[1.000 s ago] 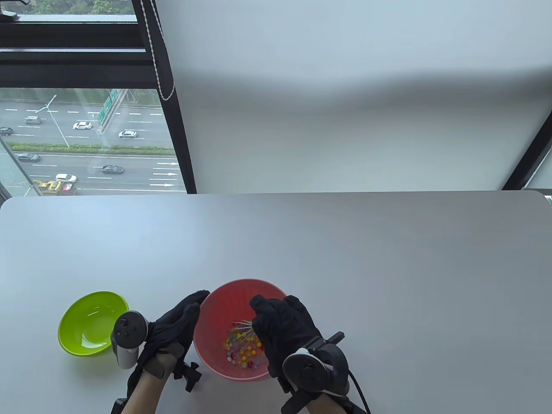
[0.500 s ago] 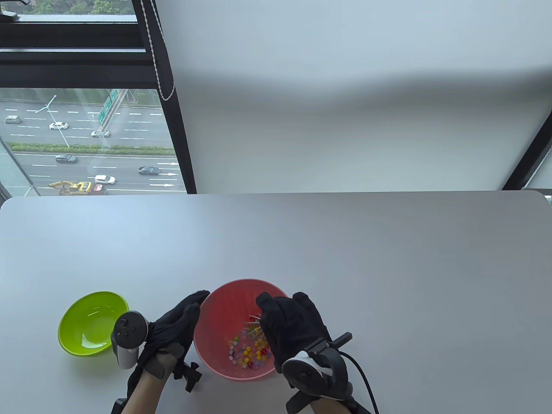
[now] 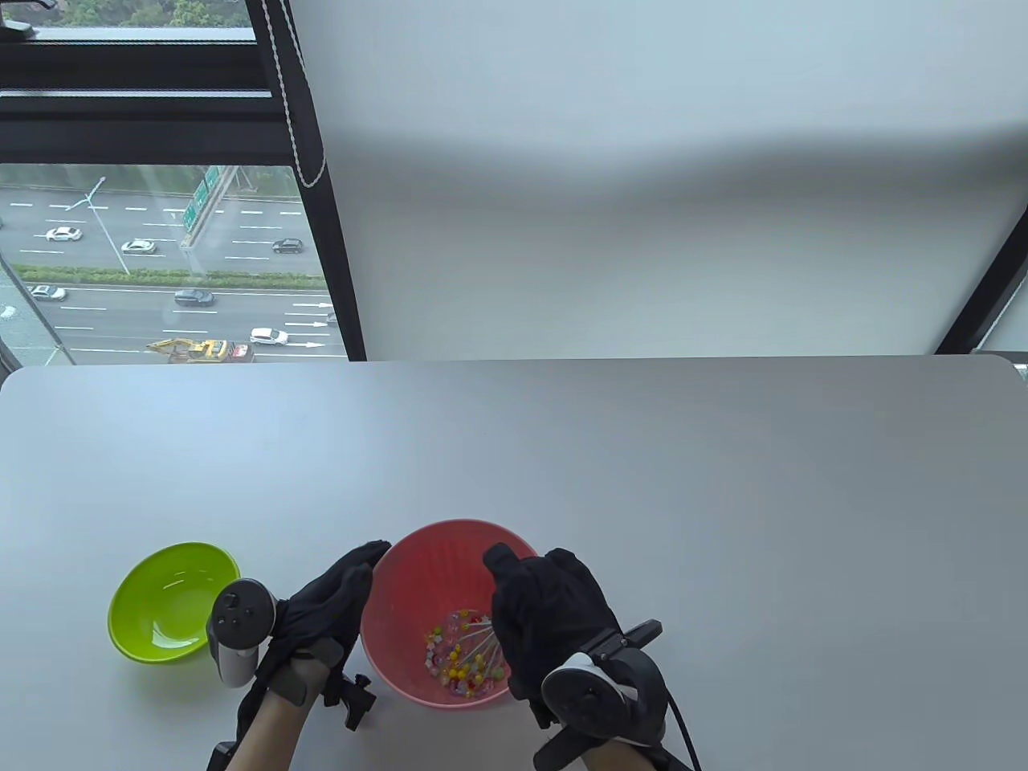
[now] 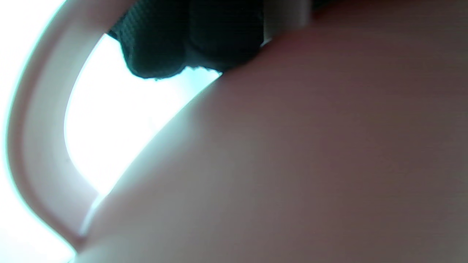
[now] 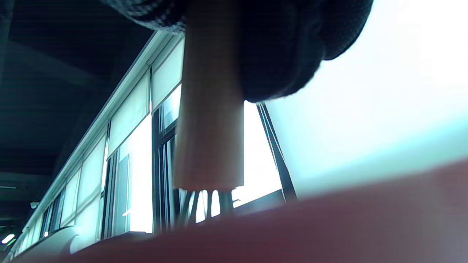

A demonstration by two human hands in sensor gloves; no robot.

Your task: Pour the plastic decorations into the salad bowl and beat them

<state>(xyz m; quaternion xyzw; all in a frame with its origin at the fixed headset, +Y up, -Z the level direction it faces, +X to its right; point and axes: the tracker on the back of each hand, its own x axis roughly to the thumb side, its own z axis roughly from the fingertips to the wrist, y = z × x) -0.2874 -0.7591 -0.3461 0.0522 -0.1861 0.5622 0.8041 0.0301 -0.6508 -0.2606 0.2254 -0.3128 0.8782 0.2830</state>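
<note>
Near the desk's front edge, over the pink salad bowl [image 3: 418, 562]: right hand [image 3: 550, 618] curled round a whisk handle [image 5: 210, 120], wires down among the plastic decorations [image 3: 462, 654]. Left hand [image 3: 325, 610] flat against the bowl's left wall, fingers straight, bracing. Best kept low and gentle, small circles, so nothing hops the rim. Empty green bowl [image 3: 173, 598] off left. Whisk mostly hidden under the glove; left wrist view just blurry pink.

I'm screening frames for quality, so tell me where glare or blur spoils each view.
Table view: sharp, evenly lit. Left wrist view: the pink bowl fills the frame as a blur, with blown-out white beside the left hand. Right wrist view: the whisk handle and bowl rim are soft, and the windows behind glare.
</note>
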